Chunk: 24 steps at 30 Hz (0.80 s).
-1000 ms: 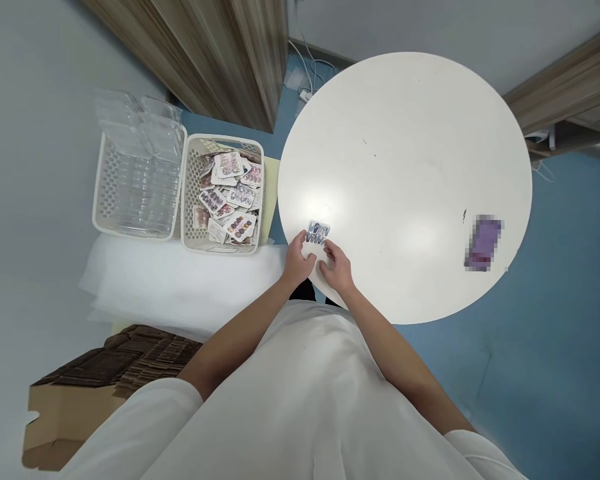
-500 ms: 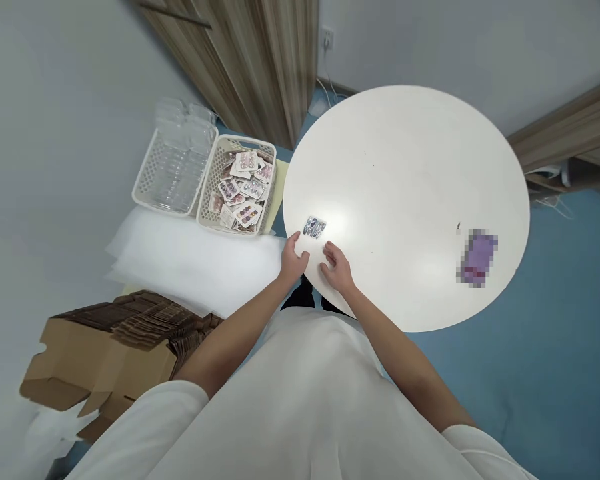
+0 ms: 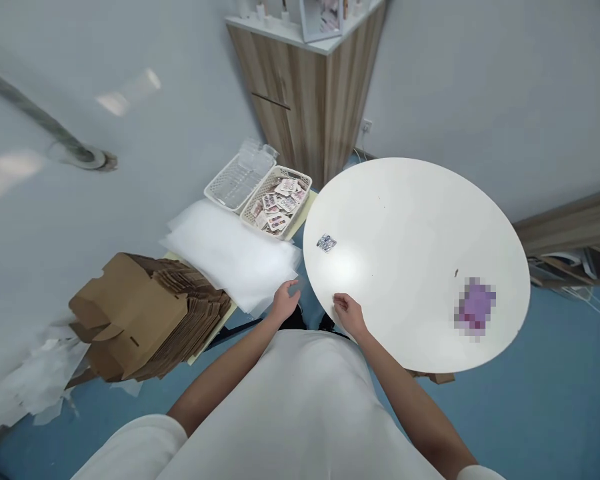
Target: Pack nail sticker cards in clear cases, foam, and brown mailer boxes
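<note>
A small pack of shiny, silvery false nails (image 3: 327,243) lies flat on the left part of the round white table (image 3: 410,213). My left hand (image 3: 285,302) hangs beside the table's near left edge, close to the corner of the white foam sheets (image 3: 235,253). Its thumb and fingers are apart and nothing shows between them. Over the near left rim of the table is my right hand (image 3: 349,315), its fingers loosely curled, with no object visible in it. Both hands are apart from the pack.
Left of the table, a white basket (image 3: 303,200) holds many carded nail sets; another basket (image 3: 220,197) holds clear plastic boxes. Folded brown cardboard boxes (image 3: 145,320) are stacked nearer me. A blurred purple item (image 3: 476,305) lies on the table's right. A wooden cabinet (image 3: 300,100) stands behind.
The view has tilted up and turned left. Both hands have drawn back from the nail pack toward my body; the left one has come away from the table. The pack stays on the table.
</note>
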{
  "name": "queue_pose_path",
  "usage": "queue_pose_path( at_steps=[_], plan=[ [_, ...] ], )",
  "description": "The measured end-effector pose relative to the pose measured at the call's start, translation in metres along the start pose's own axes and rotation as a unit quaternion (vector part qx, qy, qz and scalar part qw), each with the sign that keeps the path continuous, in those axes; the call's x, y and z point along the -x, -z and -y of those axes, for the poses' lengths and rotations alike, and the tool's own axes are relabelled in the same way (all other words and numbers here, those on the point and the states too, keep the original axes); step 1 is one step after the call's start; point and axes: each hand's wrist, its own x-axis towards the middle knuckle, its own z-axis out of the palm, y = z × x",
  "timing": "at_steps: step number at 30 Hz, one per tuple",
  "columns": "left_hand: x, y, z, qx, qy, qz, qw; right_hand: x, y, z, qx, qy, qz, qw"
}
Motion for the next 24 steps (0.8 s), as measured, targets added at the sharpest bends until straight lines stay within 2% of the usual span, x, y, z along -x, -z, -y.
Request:
queue_pose_path(
  at_steps=[4, 9, 13, 17, 20, 24],
  plan=[
    [0.002, 0.028, -0.004, 0.017, -0.022, -0.046, 0.999, -0.010, -0.008, 0.018, 0.025, 0.025, 0.019, 0.999],
    [0.011, 0.071, 0.000, 0.105, 0.002, -0.088, 0.991, -0.029, -0.043, 0.043, 0.039, 0.060, 0.046, 0.996],
    [0.020, 0.105, 0.009, 0.158, -0.009, -0.074, 0.985, -0.043, -0.077, 0.065, 0.060, 0.092, 0.098, 0.989],
    [0.010, 0.135, 0.010, 0.165, -0.029, -0.079, 0.983, -0.056, -0.104, 0.088, 0.090, 0.119, 0.125, 0.981],
    [-0.007, 0.155, 0.000, 0.150, -0.021, -0.041, 0.988, -0.071, -0.117, 0.111, 0.110, 0.137, 0.140, 0.974],
    [-0.032, 0.177, -0.020, 0.120, -0.030, 0.018, 0.992, -0.101, -0.121, 0.145, 0.145, 0.167, 0.150, 0.964]
  ],
)
